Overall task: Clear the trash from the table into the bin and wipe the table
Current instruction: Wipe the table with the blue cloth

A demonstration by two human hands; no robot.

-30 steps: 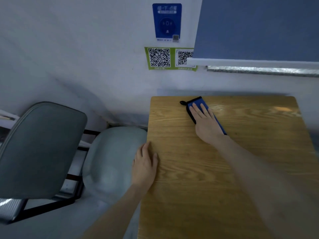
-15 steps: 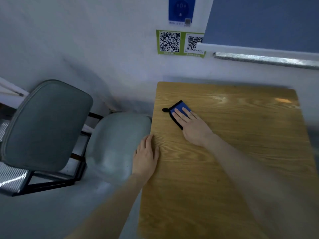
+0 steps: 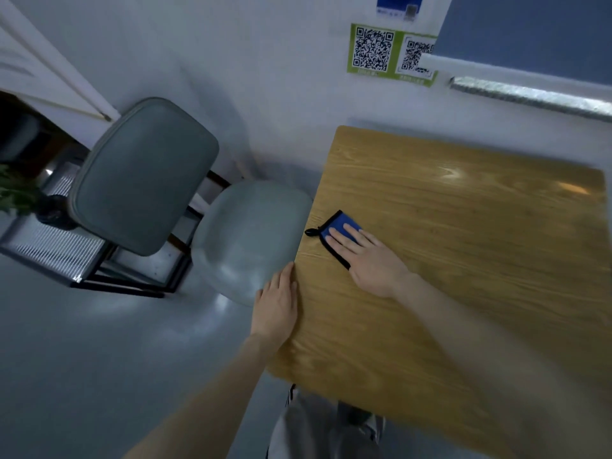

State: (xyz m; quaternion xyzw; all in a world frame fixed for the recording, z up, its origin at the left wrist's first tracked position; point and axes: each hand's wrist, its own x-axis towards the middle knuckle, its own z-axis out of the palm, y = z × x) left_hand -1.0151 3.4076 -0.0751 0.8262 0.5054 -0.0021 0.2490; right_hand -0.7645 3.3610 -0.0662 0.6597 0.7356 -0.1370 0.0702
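Observation:
A blue cloth with a black border and loop (image 3: 337, 226) lies flat near the left edge of the wooden table (image 3: 463, 226). My right hand (image 3: 367, 260) presses on it with straight fingers, covering most of it. At the table's left edge my left hand (image 3: 276, 309) rests flat, fingers straight, holding nothing. No trash or bin shows in this view.
A grey padded chair (image 3: 245, 240) stands tucked against the table's left side, its backrest (image 3: 142, 173) further left. The white wall with QR-code stickers (image 3: 390, 54) runs behind the table. A potted plant (image 3: 20, 197) sits at far left. My legs show below the table.
My right hand has slid the cloth from the table's back middle toward me and to the left edge. The left hand stayed on the edge. The camera has tilted down and left.

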